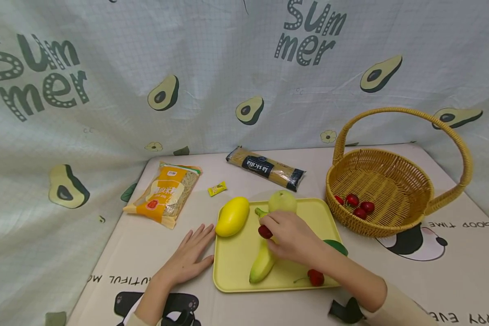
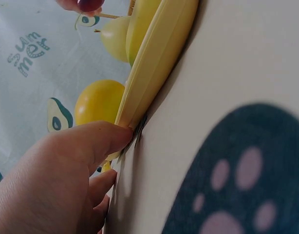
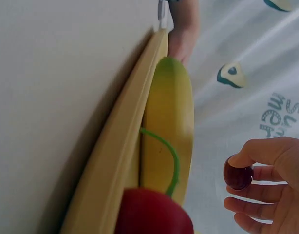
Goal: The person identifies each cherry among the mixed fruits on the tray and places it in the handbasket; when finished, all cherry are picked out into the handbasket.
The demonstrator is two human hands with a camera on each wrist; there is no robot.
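Observation:
My right hand (image 1: 291, 235) is over the yellow tray (image 1: 231, 278), pinching a dark red cherry (image 3: 238, 174) between thumb and fingertips. Below it on the tray lies a banana (image 1: 262, 266), partly covered by that hand. A yellow mango (image 1: 233, 216) sits at the tray's back left corner, and a pale green round fruit (image 1: 283, 201) at its back edge. Near the front right is a red cherry (image 1: 315, 277) with a green stem. The left hand (image 1: 191, 260) lies on the table, fingers straight, its thumb at the tray's left edge. A dark green thing (image 1: 336, 246) is half hidden behind my right forearm.
A wicker basket (image 1: 407, 181) with a tall handle stands right of the tray, several cherries (image 1: 359, 213) inside. Behind the tray lie a pasta packet (image 1: 266, 167) and a small yellow wrapped packet (image 1: 217, 189). An orange grain bag (image 1: 167, 192) is at the back left.

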